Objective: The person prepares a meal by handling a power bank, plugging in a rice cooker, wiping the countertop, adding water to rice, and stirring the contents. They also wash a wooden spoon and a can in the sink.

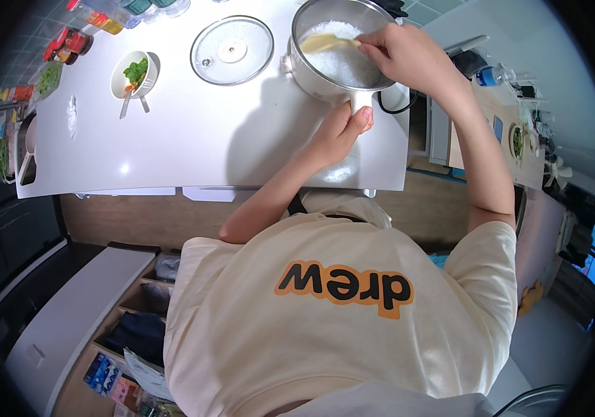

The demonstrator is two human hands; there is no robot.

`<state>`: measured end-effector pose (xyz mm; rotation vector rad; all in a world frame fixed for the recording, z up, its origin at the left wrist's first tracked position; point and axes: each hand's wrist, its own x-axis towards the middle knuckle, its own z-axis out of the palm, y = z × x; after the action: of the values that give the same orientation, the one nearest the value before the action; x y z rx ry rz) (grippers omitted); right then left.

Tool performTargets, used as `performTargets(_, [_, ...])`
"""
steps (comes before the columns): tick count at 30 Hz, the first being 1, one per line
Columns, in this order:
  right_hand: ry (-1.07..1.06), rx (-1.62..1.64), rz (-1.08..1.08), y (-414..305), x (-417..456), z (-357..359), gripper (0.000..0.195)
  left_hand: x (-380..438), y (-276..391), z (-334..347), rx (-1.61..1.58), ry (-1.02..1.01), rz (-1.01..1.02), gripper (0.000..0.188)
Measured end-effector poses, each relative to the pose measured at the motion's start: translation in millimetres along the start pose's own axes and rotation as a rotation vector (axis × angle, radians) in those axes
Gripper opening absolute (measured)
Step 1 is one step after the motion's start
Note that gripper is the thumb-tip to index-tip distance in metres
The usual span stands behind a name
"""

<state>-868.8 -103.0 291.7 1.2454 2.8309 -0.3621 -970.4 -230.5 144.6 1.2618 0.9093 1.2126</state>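
Observation:
A white electric cooking pot (pixel 323 93) stands near the right end of the white counter, full of pale, cloudy liquid (pixel 347 65) with whitish foam or bits in it. My left hand (pixel 336 133) is closed around the pot's white handle (pixel 362 100). Over the rim reaches my right hand (pixel 399 54), gripping a pale yellow spatula or spoon (pixel 323 41) whose broad end is at the liquid; how deep it dips I cannot tell. The glass lid (pixel 253 49) with a white knob lies flat on the counter, left of the pot and apart from it.
Left of the lid, a white bowl (pixel 118 83) holds green leaves and orange-red pieces, with a utensil leaning out. Bottles (pixel 100 18) and red-lidded jars (pixel 70 44) line the counter's far left. A black cord (pixel 399 110) curves beside the pot. A sink (pixel 27 156) is at the left end.

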Motion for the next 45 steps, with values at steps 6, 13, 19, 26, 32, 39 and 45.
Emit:
performTargets(6, [0.008, -0.090, -0.130, -2, -35, -19, 0.019, 0, 0, 1, -0.008, 0.017, 0.008, 0.037])
performTargets(13, [-0.054, -0.308, 0.034, 1, -44, -67, 0.017, 0, -4, 1, -0.010, 0.026, 0.005, 0.037])
performTargets(19, [0.084, -0.309, -0.026, 37, -35, -24, 0.017, 0, -5, 1, -0.008, 0.011, -0.018, 0.038])
performTargets(26, [0.161, -0.136, -0.072, 55, -23, -3, 0.022, 1, -3, -4, 0.047, -0.013, -0.014, 0.040])
performTargets(32, [0.211, -0.005, -0.102, 31, -9, 17, 0.024, 2, -3, -4, 0.011, -0.025, -0.016, 0.039])
performTargets(39, [-0.025, 0.047, -0.151, 1, -16, -24, 0.026, -2, 5, -5, 0.020, -0.007, -0.042, 0.038])
performTargets(45, [0.089, 0.009, 0.109, -1, -2, -54, 0.025, 1, 3, -1, 0.012, -0.041, -0.032, 0.038])
